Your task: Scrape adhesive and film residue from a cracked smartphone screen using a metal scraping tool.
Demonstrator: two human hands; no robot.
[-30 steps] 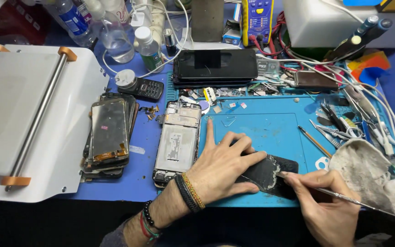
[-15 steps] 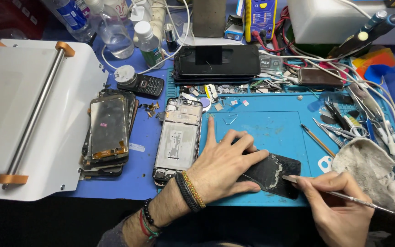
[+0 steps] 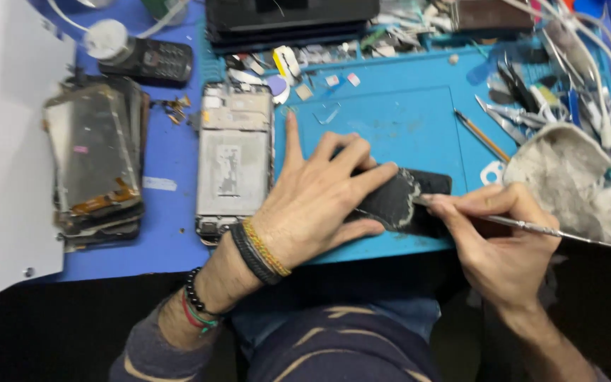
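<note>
My left hand (image 3: 319, 194) lies flat on a black phone panel (image 3: 408, 201) with grey residue on it, pinning it to the blue work mat (image 3: 397, 113) near the mat's front edge. My right hand (image 3: 493, 240) pinches a thin metal tool (image 3: 567, 232) like a pen, and its tip touches the panel's right part. An opened phone frame (image 3: 235, 159) lies just left of my left hand.
A stack of cracked screens (image 3: 93, 163) lies at the left beside a white machine (image 3: 1, 141). A small keypad phone (image 3: 153, 62) and a black device (image 3: 291, 18) sit at the back. A dirty cloth (image 3: 567, 177), tweezers (image 3: 518, 78) and cables crowd the right.
The view has come closer and lower over the mat. My left hand still presses the panel, and the tool tip in my right hand has stayed at the panel's right part.
</note>
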